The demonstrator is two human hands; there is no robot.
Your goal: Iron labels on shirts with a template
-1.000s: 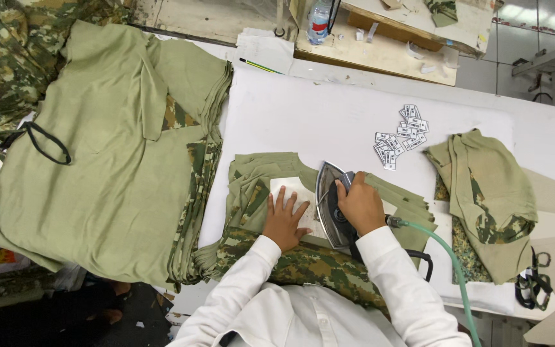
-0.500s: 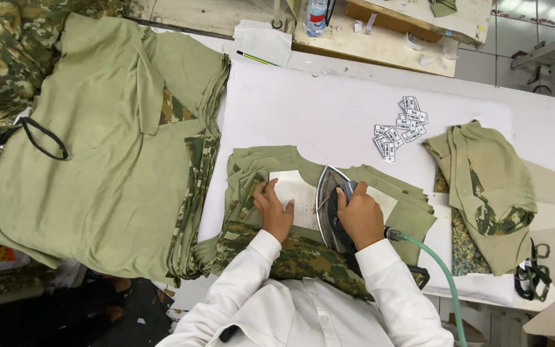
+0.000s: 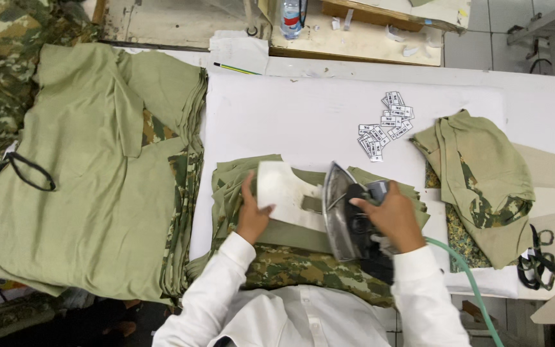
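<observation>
Closest to the camera, between two white sleeves, the right hand point(image 3: 396, 215) is gripping the handle of a steam iron point(image 3: 348, 215), fingers wrapped tight around it, with the iron tipped on its side so its shiny soleplate is facing left. A green hose point(image 3: 470, 283) is running from the iron off the near edge. Just left of it, the left hand point(image 3: 252, 212) is lying with its fingers spread and flat on a white piece of interlining point(image 3: 287, 189), pinning it on a small stack of olive and camouflage fabric pieces point(image 3: 277, 257) lying on the white worktop point(image 3: 303, 115). Judging from this, the hot soleplate is sitting very near the left fingertips, so a hasty pass could be scorching them or dragging the white piece askew; the hose could also be snagging on the worktop edge. Farther out, small printed labels point(image 3: 383, 125) are lying scattered, a crumpled olive bundle point(image 3: 483, 173) is resting at the right, and a large stack of olive panels point(image 3: 91, 173) is lying at the left. At the far edge a plastic bottle point(image 3: 291, 16) is being cut off by the frame. The iron's controls and the label print are too small to make out.
</observation>
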